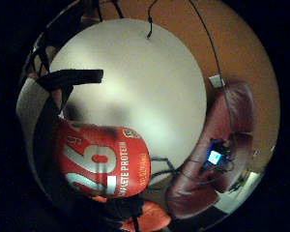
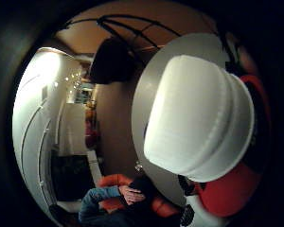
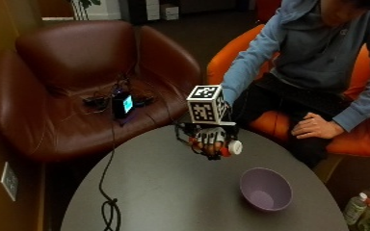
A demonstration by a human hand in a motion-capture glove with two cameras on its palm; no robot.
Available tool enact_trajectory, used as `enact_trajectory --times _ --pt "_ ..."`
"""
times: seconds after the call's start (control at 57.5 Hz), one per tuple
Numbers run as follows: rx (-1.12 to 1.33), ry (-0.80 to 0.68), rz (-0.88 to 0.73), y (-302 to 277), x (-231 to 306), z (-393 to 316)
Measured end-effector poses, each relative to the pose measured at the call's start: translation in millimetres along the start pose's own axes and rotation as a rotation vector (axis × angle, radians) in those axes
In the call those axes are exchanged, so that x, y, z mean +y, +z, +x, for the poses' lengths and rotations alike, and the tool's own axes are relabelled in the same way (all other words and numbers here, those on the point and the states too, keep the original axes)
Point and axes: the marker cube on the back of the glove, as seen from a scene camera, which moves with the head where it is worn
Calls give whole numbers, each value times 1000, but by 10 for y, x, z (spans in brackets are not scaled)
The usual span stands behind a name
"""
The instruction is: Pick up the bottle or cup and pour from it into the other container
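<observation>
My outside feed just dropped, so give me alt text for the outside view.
A seated person's gloved right hand holds a red bottle with a white cap tipped sideways above a round grey table, fingers wrapped round it. A purple bowl stands on the table beside it, apart.

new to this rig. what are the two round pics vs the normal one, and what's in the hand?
No robot here: a person seated at a round grey table works with a gloved right hand.

The normal picture is the outside view, from a camera above and beside the table. It shows the hand gripping a red bottle, tipped on its side above the table, white cap pointing toward the purple bowl. The bowl stands on the table, apart from the hand. Its inside looks empty.

The two round pictures come from wide-angle cameras on the palm. The little-finger-side one shows the bottle's red label close up, table beyond. The thumb-side one is mostly filled by the white cap, which is on.
</observation>
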Motion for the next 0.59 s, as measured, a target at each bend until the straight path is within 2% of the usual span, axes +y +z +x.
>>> enact_trajectory --times 0.296,0.592 --pt "425 -82 -111 105 -87 -417" --pt "703 -142 -218 293 -117 -740"
